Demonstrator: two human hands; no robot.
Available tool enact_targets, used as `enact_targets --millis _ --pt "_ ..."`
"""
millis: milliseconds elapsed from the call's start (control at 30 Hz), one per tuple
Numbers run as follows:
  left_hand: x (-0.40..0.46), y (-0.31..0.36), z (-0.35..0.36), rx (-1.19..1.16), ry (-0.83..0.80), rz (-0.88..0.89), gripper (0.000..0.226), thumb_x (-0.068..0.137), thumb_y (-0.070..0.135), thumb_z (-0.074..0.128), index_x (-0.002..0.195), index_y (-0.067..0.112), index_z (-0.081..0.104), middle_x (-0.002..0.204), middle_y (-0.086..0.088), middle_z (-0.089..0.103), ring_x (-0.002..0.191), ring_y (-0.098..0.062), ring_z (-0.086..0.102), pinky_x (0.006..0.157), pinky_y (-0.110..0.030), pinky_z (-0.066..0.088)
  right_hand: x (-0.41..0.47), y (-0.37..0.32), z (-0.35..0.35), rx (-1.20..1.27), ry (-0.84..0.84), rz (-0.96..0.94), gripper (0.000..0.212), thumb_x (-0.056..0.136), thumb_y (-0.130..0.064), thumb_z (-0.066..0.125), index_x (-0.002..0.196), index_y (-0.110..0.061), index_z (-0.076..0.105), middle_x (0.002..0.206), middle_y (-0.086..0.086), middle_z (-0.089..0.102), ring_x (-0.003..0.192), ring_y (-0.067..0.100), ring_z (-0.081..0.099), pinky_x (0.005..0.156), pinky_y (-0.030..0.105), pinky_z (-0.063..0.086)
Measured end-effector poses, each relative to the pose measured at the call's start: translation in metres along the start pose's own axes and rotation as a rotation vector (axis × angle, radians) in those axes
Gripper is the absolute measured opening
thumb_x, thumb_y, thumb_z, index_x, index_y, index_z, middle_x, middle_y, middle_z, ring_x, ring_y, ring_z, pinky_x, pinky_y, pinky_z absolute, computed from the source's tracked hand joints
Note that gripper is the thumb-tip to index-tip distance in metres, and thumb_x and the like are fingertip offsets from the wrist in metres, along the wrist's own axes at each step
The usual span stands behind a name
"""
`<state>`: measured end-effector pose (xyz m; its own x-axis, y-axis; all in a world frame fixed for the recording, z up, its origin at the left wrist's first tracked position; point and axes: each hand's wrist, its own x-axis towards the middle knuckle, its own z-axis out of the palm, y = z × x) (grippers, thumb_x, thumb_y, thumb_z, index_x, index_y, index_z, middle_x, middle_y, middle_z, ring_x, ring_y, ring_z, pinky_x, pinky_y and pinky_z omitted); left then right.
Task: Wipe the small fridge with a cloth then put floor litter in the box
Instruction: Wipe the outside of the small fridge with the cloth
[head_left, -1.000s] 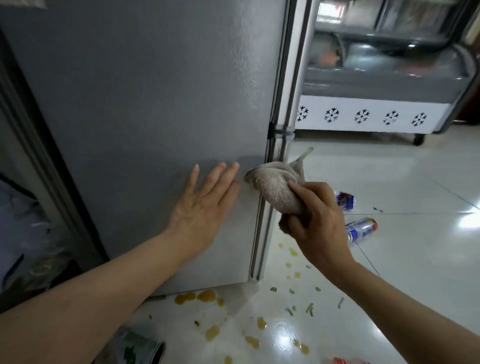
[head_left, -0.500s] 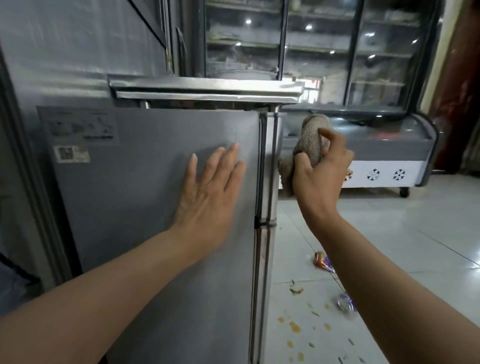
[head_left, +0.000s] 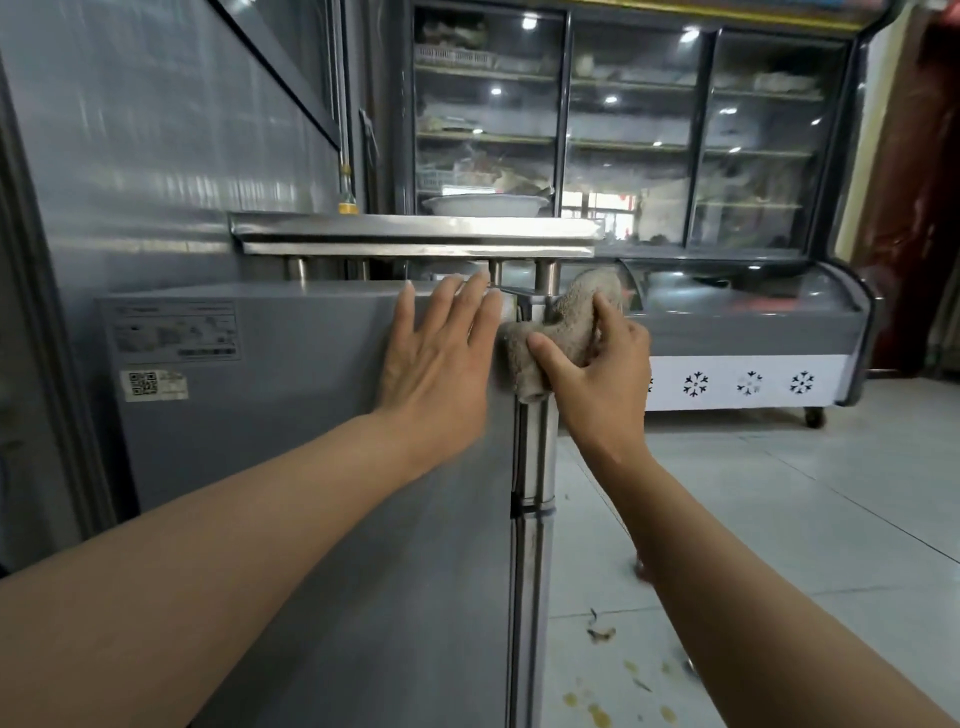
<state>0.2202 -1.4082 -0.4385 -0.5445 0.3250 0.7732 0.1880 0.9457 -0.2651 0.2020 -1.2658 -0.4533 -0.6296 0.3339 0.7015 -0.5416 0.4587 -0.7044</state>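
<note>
I see one small grey fridge (head_left: 291, 441) filling the left and near part of the view. It has two stickers (head_left: 174, 332) on its side, up on the left. My left hand (head_left: 436, 358) lies flat on the fridge near its top right corner, fingers (head_left: 480, 306) straight and spread, holding nothing. Just to the right, my right hand (head_left: 597, 374) grips one brown cloth (head_left: 563, 325), thumb and fingers curled around it. The cloth presses on the top of the fridge's front edge, and it touches my left hand's side. Above the fridge sits one shiny metal shelf (head_left: 415, 236) with one white bowl (head_left: 485, 204) on it. Far to the right stands one big glass cooler (head_left: 727, 322) with four snowflake marks. On the floor (head_left: 779, 519) near the right are small yellow spills (head_left: 597, 714) and bits of litter (head_left: 600, 631).
</note>
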Motion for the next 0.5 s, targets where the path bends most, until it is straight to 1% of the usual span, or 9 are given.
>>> enact_targets --millis 67,133,200,267,300,333,400,433,500 --pt "0.001 0.000 0.003 0.002 -0.010 -0.010 0.076 0.077 0.019 0.052 0.143 0.011 0.016 0.154 -0.007 0.015 0.140 -0.026 0.013 0.113 -0.050 0.001 0.008 -0.004 0.004 -0.054 0.102 -0.012 0.066 0.071 -0.040 0.078 0.128 -0.016 0.054 0.117 0.008 0.051 0.107 0.017 0.052 0.091 0.014 0.033" --pt "0.002 -0.001 0.007 0.008 -0.016 -0.016 0.075 0.077 0.020 0.053 0.143 0.011 0.018 0.152 -0.007 0.019 0.139 -0.026 0.016 0.113 -0.050 0.004 0.016 -0.009 0.009 -0.083 0.194 -0.018 0.061 0.066 -0.044 0.080 0.117 -0.014 0.061 0.110 0.008 0.058 0.101 0.020 0.056 0.087 0.017 0.036" --pt "0.003 -0.002 0.009 0.011 0.000 -0.017 0.074 0.076 0.022 0.055 0.141 0.011 0.022 0.147 -0.007 0.026 0.136 -0.027 0.021 0.111 -0.049 0.009 0.020 -0.013 0.015 -0.068 0.271 -0.015 0.060 0.064 -0.043 0.082 0.112 -0.013 0.062 0.108 0.007 0.062 0.098 0.019 0.057 0.086 0.021 0.039" --pt "0.004 -0.003 0.010 0.013 0.018 -0.009 0.074 0.073 0.022 0.057 0.138 0.011 0.025 0.142 -0.007 0.031 0.132 -0.028 0.026 0.108 -0.047 0.014 0.020 -0.014 0.021 -0.050 0.315 -0.042 0.057 0.065 -0.038 0.082 0.110 -0.012 0.060 0.109 0.007 0.060 0.097 0.019 0.056 0.083 0.018 0.037" --pt "0.005 -0.003 0.011 0.013 0.026 -0.004 0.075 0.071 0.023 0.058 0.137 0.012 0.026 0.140 -0.007 0.032 0.130 -0.028 0.028 0.106 -0.045 0.016 0.020 -0.013 0.023 -0.054 0.313 -0.064 0.054 0.067 -0.036 0.081 0.110 -0.011 0.058 0.110 0.008 0.057 0.098 0.020 0.055 0.082 0.016 0.035" --pt "0.006 -0.002 0.012 0.011 0.033 -0.002 0.076 0.069 0.023 0.059 0.137 0.012 0.026 0.139 -0.007 0.034 0.128 -0.028 0.029 0.104 -0.043 0.018 0.021 -0.012 0.026 -0.081 0.304 -0.086 0.052 0.070 -0.036 0.078 0.111 -0.011 0.057 0.112 0.009 0.053 0.101 0.022 0.052 0.083 0.017 0.034" --pt "0.008 -0.001 0.014 -0.001 0.041 -0.009 0.078 0.068 0.024 0.062 0.137 0.013 0.027 0.137 -0.007 0.035 0.126 -0.028 0.031 0.102 -0.040 0.019 0.022 -0.010 0.030 -0.168 0.285 -0.101 0.049 0.076 -0.039 0.072 0.113 -0.011 0.055 0.116 0.011 0.048 0.108 0.026 0.045 0.091 0.028 0.035" --pt "0.008 0.000 0.016 -0.005 0.044 -0.016 0.079 0.068 0.025 0.062 0.137 0.013 0.026 0.136 -0.007 0.036 0.126 -0.028 0.031 0.101 -0.040 0.020 0.023 -0.009 0.031 -0.164 0.264 -0.094 0.048 0.079 -0.039 0.069 0.115 -0.010 0.053 0.117 0.012 0.047 0.110 0.026 0.043 0.093 0.032 0.035" --pt "0.009 0.002 0.019 -0.009 0.052 -0.029 0.080 0.068 0.027 0.064 0.137 0.013 0.026 0.136 -0.007 0.036 0.126 -0.028 0.030 0.101 -0.040 0.019 0.023 -0.009 0.035 -0.039 0.212 -0.070 0.042 0.084 -0.033 0.065 0.114 -0.007 0.049 0.115 0.012 0.050 0.108 0.026 0.047 0.093 0.034 0.039"
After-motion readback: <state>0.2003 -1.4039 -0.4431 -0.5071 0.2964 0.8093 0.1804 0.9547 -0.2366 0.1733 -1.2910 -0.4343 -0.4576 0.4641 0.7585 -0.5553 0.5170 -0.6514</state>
